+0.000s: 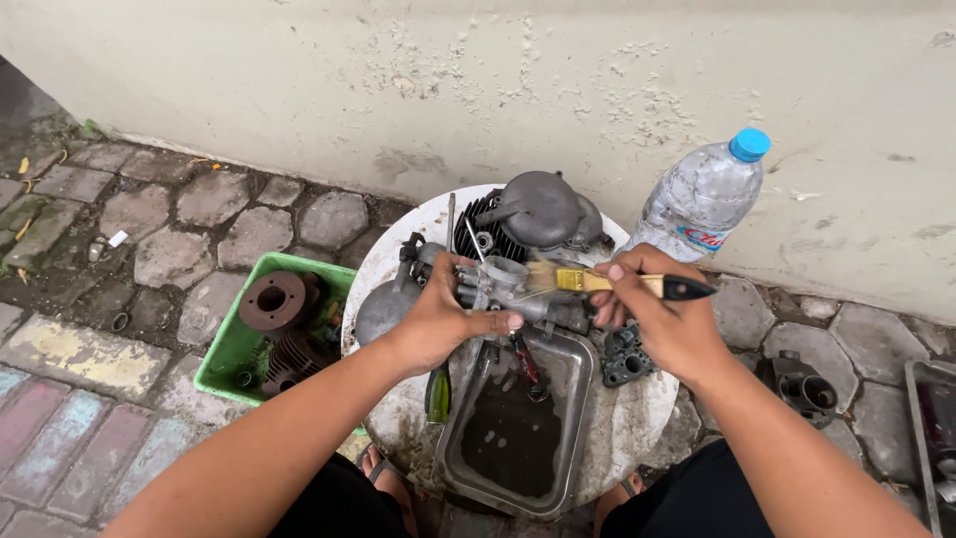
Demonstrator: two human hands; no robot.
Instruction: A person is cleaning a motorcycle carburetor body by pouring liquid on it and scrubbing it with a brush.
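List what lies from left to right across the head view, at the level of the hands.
Green crate of rusty engine parts → left hand holding the carburetor → paintbrush → right hand → dark metal part on the paving → grey tray at the frame's edge.

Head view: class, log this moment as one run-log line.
left hand: grips carburetor | right hand: holds paintbrush, bristles on carburetor | below: metal tray with dark liquid on round table

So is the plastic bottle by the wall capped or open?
Capped. The plastic bottle leans against the wall with its blue cap on top. How much liquid it holds cannot be told.
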